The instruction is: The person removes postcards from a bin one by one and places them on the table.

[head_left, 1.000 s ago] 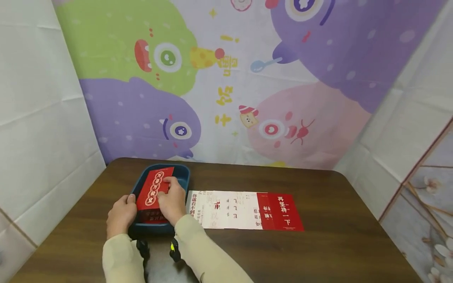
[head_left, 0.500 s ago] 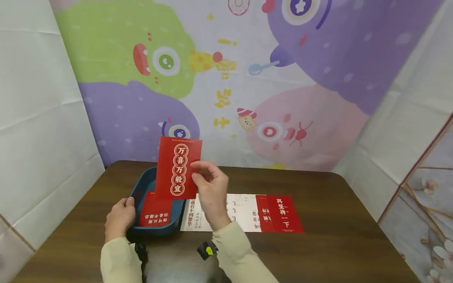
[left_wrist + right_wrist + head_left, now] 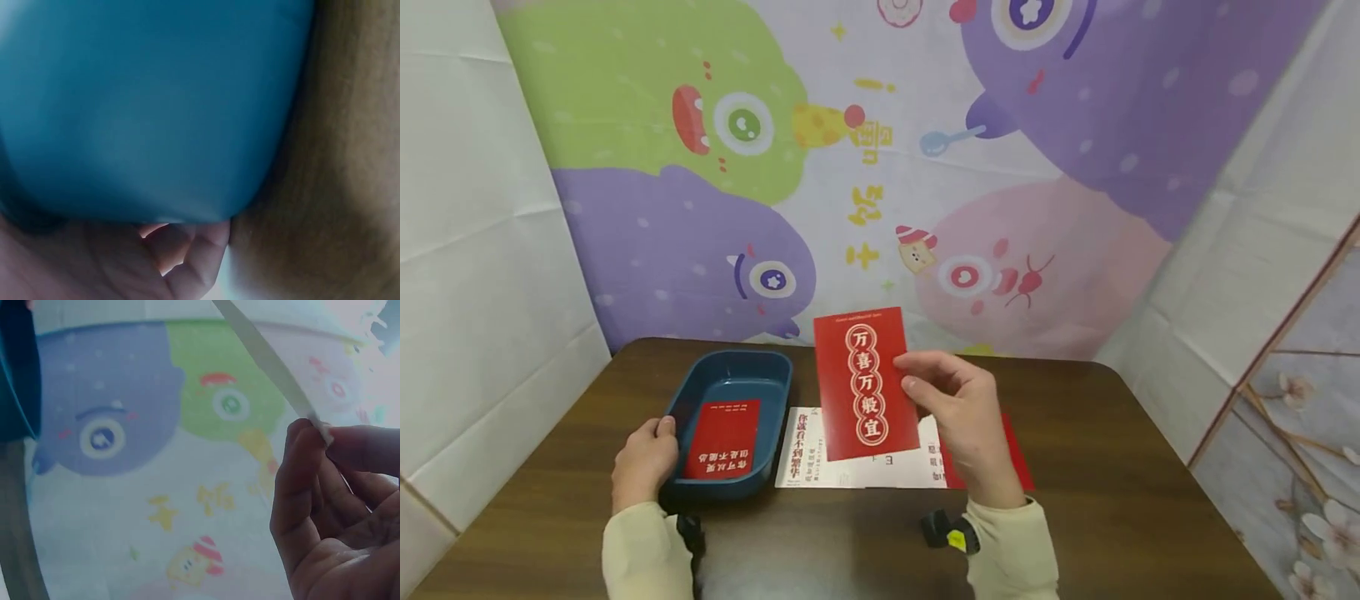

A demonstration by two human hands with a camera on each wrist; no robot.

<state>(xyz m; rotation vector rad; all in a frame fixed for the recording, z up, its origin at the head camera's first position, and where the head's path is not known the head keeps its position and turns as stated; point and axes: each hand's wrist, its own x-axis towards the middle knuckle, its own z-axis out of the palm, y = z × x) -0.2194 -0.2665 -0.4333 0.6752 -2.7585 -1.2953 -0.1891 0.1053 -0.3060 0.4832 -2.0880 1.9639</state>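
Between thumb and fingers my right hand (image 3: 962, 412) pinches a red card (image 3: 867, 383) by its right edge. The card is held up, its pale lettering facing the head camera, and overlaps the row of cards on the table. From the right wrist view the held card (image 3: 269, 365) shows nearly edge-on. My left hand (image 3: 646, 462) grips the left rim of a blue tray (image 3: 782, 375), thumb at the rim; in the left wrist view its fingers (image 3: 187, 262) lie against the tray's outer wall. Inside the tray lies another red card (image 3: 722, 437) with white lettering.
Right of the tray, overlapping cards run in a row: white printed cards (image 3: 805, 458) on the left, red cards (image 3: 1018, 458) on the right, partly hidden by my right hand. The brown table (image 3: 1112, 483) ends at a cartoon-printed cloth (image 3: 850, 283) behind.
My right hand has lifted the red card out of the tray and carried it rightward over the row, uncovering the card beneath. The left hand stays at the tray's rim.
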